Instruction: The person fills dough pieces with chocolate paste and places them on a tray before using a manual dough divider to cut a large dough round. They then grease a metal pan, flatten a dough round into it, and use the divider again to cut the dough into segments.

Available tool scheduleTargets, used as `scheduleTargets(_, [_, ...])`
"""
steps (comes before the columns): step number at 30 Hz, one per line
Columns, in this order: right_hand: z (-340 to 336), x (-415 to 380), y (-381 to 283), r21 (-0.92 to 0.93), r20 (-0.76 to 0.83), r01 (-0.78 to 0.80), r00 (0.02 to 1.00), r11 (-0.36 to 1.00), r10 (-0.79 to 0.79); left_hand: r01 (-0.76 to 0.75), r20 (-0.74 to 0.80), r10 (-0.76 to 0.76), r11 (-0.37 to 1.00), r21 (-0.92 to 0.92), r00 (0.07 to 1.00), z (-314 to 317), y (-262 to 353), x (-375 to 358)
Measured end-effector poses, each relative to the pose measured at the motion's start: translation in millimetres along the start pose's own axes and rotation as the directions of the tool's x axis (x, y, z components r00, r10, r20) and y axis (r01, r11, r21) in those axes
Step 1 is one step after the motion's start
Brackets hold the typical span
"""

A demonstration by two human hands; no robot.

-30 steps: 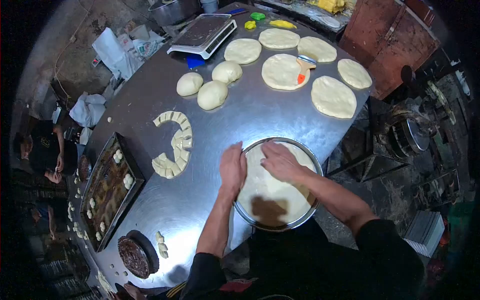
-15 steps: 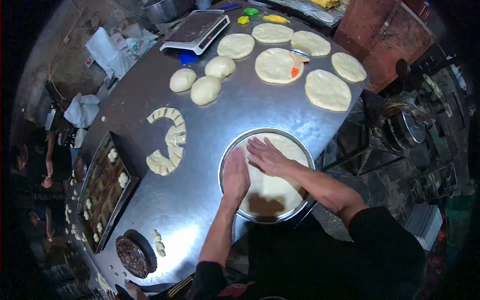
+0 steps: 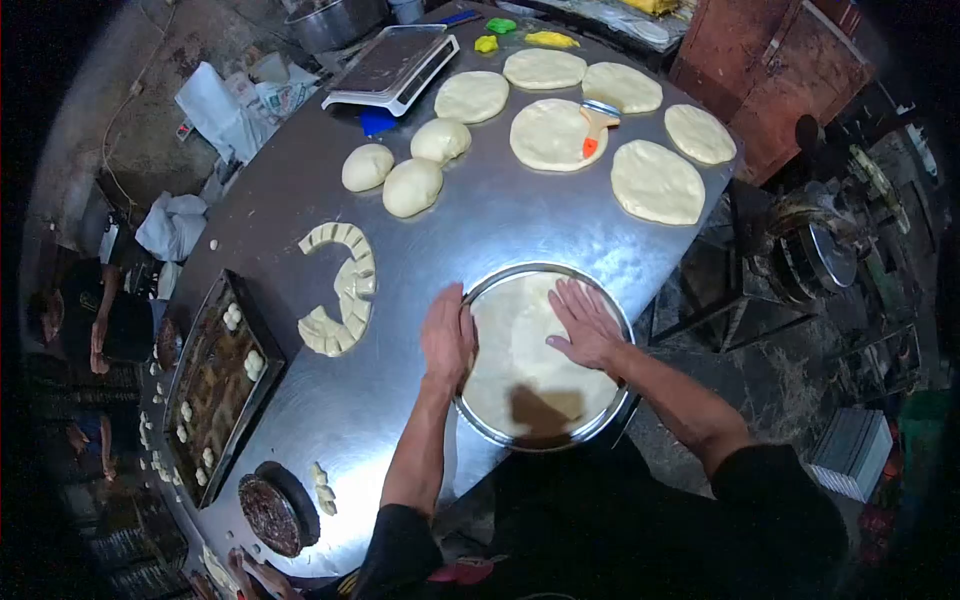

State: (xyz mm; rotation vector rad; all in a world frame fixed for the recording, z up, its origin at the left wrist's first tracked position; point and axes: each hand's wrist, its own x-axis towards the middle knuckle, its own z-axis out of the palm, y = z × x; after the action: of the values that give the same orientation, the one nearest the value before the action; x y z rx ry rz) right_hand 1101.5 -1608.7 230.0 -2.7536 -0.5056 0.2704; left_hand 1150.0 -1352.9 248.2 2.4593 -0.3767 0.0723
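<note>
A round metal pan [image 3: 633, 330] stands near the table's edge in front of me, with a flat sheet of dough [image 3: 510, 375] spread across its bottom. At the pan's left side, my left hand [image 3: 447, 338] is closed over the rim. My right hand [image 3: 588, 325] lies flat on the dough inside, palm down, fingers stretched out. A dark shadow falls on the lower part of the sheet. Left of the pan lies a curved strip of dough [image 3: 355, 285] with cuts along its edge.
Several flat dough rounds [image 3: 657, 182] lie at the back, one under a brush [image 3: 598, 122]. Nearby are dough balls [image 3: 412, 187] and a scale [image 3: 390, 68]. A baking tray [image 3: 215, 390] and a dark round pan [image 3: 270, 515] stand left. Another person's hands [image 3: 255, 578] show at bottom left.
My left hand has moved left from the dough to the pan's rim. My right hand has slid right across the dough, its fingers now spread. The pan sits slightly farther right in view.
</note>
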Motion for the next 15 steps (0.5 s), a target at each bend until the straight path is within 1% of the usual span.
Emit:
scheduleTargets(1, [4, 6, 0, 0.006, -0.002, 0.000, 1.000, 1.000, 0.000, -0.049, -0.094, 0.065, 0.986, 0.161, 0.993, -5, -9, 2])
scheduleTargets(2, [-6, 21, -2, 0.055, 0.045, -0.059, 0.997, 0.997, 0.057, -0.021, -0.009, 0.021, 0.998, 0.064, 1.000, 11, -42, -2])
scheduleTargets(3, [-10, 29, -14, 0.109, 0.106, -0.121, 0.988, 0.987, 0.110, -0.008, -0.007, 0.009, 0.998, 0.067, 1.000, 11, -43, -14])
scheduleTargets(4, [-10, 37, -36, -0.033, -0.017, -0.162, 0.987, 0.986, 0.162, 0.070, -0.011, -0.071, 0.996, -0.049, 0.997, 11, -44, -18])
scheduleTargets(5, [1, 48, -44, -0.035, -0.024, -0.148, 0.989, 0.988, 0.147, 0.143, -0.014, -0.147, 0.976, -0.167, 0.989, 11, -43, -19])
scheduleTargets(6, [19, 55, -50, -0.059, -0.038, 0.035, 0.999, 0.998, -0.037, 0.127, -0.047, -0.135, 0.982, -0.136, 0.990, 12, -39, -30])
scheduleTargets(7, [42, 52, -58, -0.070, -0.037, 0.212, 0.976, 0.975, -0.215, 0.154, -0.041, -0.160, 0.979, -0.130, 0.986, 14, -35, -48])
scheduleTargets(8, [36, 58, -70, 0.008, 0.002, 0.168, 0.986, 0.986, -0.169, 0.205, -0.026, -0.209, 0.972, -0.117, 0.977, 12, -32, -64])
scheduleTargets(9, [36, 61, -74, 0.013, -0.001, 0.187, 0.982, 0.982, -0.187, 0.242, -0.033, -0.246, 0.964, -0.106, 0.969, 10, -32, -67])
scheduleTargets(10, [39, 54, -78, 0.001, 0.007, 0.225, 0.974, 0.974, -0.225, 0.231, -0.049, -0.235, 0.970, -0.073, 0.971, 9, -28, -79])
scheduleTargets(11, [42, 48, -81, -0.016, 0.010, 0.257, 0.966, 0.966, -0.257, 0.197, -0.128, -0.203, 0.979, -0.055, 0.971, 17, -28, -94])
scheduleTargets(12, [43, 40, -85, -0.056, -0.002, 0.305, 0.952, 0.951, -0.306, 0.268, -0.061, -0.273, 0.960, -0.077, 0.960, 15, -20, -102])
scheduleTargets(13, [42, 43, -85, -0.060, 0.005, 0.307, 0.952, 0.950, -0.307, 0.340, 0.009, -0.340, 0.935, -0.098, 0.940, 12, -10, -112])
scheduleTargets(14, [38, 51, -84, 0.062, 0.089, 0.338, 0.935, 0.939, -0.343, 0.345, 0.007, -0.346, 0.932, -0.109, 0.938, 10, -3, -124])
scheduleTargets(15, [32, 51, -88, 0.195, 0.161, 0.343, 0.913, 0.919, -0.375, 0.382, 0.030, -0.381, 0.924, -0.022, 0.924, 4, 0, -138])
